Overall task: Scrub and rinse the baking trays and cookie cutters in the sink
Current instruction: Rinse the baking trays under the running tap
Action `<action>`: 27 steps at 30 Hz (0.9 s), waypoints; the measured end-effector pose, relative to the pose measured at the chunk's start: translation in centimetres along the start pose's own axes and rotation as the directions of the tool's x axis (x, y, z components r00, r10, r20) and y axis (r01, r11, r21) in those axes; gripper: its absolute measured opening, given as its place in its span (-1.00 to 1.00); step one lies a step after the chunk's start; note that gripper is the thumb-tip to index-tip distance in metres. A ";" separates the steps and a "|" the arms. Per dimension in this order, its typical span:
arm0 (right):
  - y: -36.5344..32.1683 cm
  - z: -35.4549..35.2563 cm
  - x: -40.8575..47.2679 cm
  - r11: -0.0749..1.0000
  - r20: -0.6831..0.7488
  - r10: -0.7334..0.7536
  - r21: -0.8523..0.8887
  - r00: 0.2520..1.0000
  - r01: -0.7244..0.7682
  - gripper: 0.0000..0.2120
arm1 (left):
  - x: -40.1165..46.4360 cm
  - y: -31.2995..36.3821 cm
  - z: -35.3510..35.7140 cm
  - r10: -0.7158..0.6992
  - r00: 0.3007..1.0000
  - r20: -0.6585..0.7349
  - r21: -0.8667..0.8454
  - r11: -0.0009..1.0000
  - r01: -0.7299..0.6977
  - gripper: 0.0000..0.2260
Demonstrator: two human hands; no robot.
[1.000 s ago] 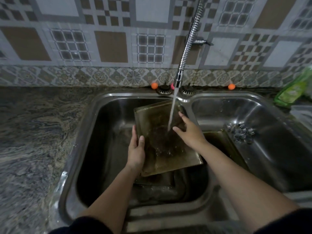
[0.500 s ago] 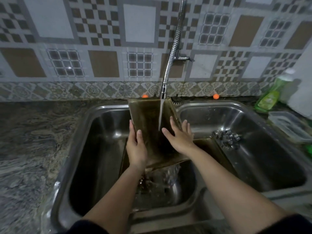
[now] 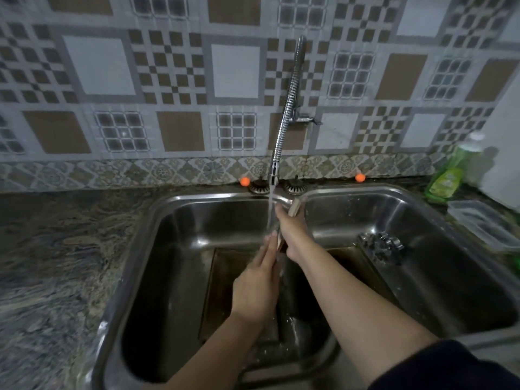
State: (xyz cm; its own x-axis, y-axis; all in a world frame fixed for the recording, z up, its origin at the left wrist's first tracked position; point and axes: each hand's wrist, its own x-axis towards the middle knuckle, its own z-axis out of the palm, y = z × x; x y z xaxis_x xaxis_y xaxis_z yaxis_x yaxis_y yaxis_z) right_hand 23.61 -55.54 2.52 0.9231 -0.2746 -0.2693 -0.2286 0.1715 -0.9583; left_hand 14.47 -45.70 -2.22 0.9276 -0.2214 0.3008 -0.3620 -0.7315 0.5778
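Brown tray [image 3: 295, 210] edge-on, right hand [image 3: 291, 230] fingers gripping.

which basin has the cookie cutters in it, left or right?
The right basin: the metal cookie cutters sit by its left wall. The left basin holds baking trays instead.

The silver steel double sink [image 3: 365, 194] sits in a mottled grey-brown stone counter [image 3: 56, 263]. Behind it, the wall tiles [image 3: 180, 80] show brown-and-white checks and grids; a green plastic soap bottle [image 3: 447, 175] stands right.
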 end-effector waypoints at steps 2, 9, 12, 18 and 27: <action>0.0 -1.1 -0.1 1.000 0.040 0.006 0.017 0.999 -0.007 -0.36 | 0.6 0.6 0.5 0.015 0.999 0.046 -0.192 0.981 -0.006 -0.58; -0.9 -2.7 -2.2 0.994 0.292 -0.064 0.106 0.954 0.034 -0.55 | 8.0 2.0 0.1 -0.071 0.993 0.095 -0.340 0.935 0.100 -0.62; -1.3 -3.0 -3.0 0.988 0.290 -0.082 0.151 0.954 0.039 -0.87 | 10.5 1.3 -1.2 -0.169 0.981 0.098 -0.377 0.906 0.194 -0.59; -2.1 -3.6 -2.0 0.950 0.167 -0.207 0.268 0.964 0.158 -0.42 | 8.8 -3.3 -0.4 -0.352 0.910 0.216 -0.318 0.856 0.407 -0.54; -4.2 -4.9 0.1 0.901 -0.024 -0.242 0.366 0.970 0.234 -0.16 | 3.9 -1.3 -1.6 0.134 0.978 0.161 -0.186 0.977 -0.103 -0.44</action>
State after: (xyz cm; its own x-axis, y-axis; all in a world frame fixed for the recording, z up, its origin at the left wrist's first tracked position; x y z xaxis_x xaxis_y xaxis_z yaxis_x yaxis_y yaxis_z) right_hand 23.14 -60.95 6.02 0.9432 -0.3307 -0.0319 0.1230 0.4367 -0.8911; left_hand 18.46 -44.58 -0.57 0.8733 -0.4187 0.2492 -0.4666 -0.5717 0.6749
